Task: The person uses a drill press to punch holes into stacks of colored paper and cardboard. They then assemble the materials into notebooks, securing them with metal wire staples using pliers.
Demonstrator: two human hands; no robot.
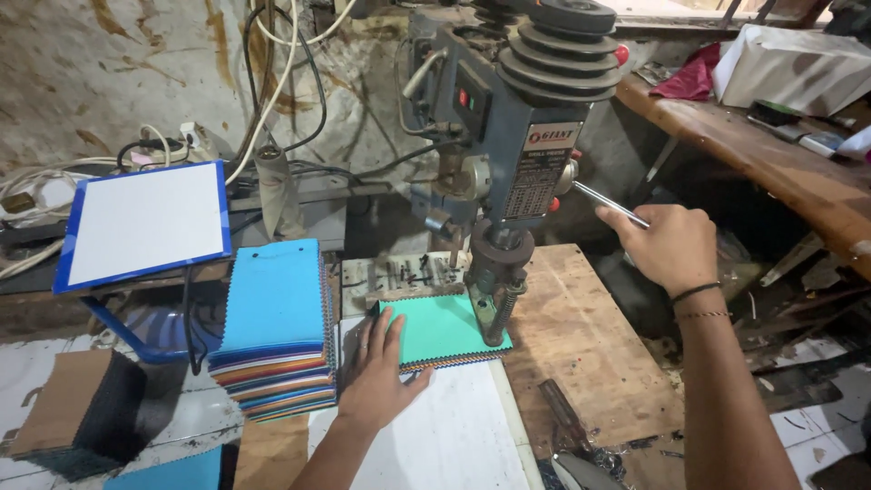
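here my left hand (374,367) lies flat and unclenched on the near left edge of the green swatch stack (442,331), under the drill press (508,163). to the right, my right hand (667,245) is clenched around the feed lever (610,203).

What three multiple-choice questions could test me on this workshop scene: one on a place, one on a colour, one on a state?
1. Where does the left hand rest?
A. on the green stack under the drill press
B. on the white board
C. on the bench

2. What colour tops the tall stack?
A. red
B. blue
C. yellow

3. What is the right hand doing?
A. hanging free
B. holding scissors
C. gripping the lever

Answers: 1 A, palm lies flat on it. 2 B, its top sheet is blue. 3 C, fingers wrap the metal rod.
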